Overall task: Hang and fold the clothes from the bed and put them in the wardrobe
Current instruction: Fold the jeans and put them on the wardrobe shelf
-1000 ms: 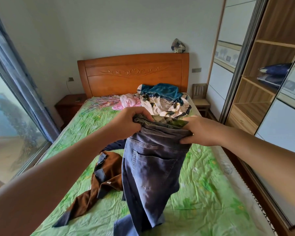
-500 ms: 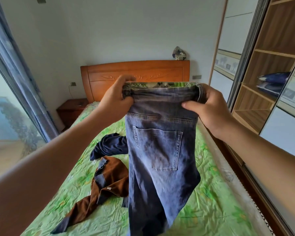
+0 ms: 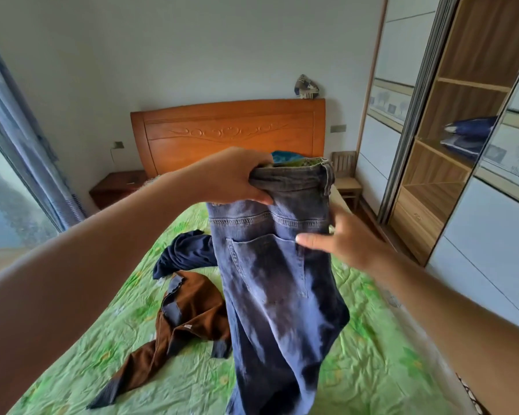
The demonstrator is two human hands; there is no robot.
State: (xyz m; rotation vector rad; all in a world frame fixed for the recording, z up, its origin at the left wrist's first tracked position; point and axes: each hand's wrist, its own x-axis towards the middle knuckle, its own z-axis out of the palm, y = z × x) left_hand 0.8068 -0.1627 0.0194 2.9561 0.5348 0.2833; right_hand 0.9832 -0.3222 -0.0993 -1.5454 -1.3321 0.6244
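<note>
Left hand (image 3: 237,178) grips the jeans (image 3: 276,280) by the waistband — right hand (image 3: 342,244), fingers straight, touches their side.

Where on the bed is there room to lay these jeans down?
The bare green sheet right of the hanging jeans, toward the wardrobe, is free. Left of them it is crowded: a brown jacket and a navy garment lie there.

Both forearms are bare down to the left hand (image 3: 234,175) and right hand (image 3: 342,244).
</note>
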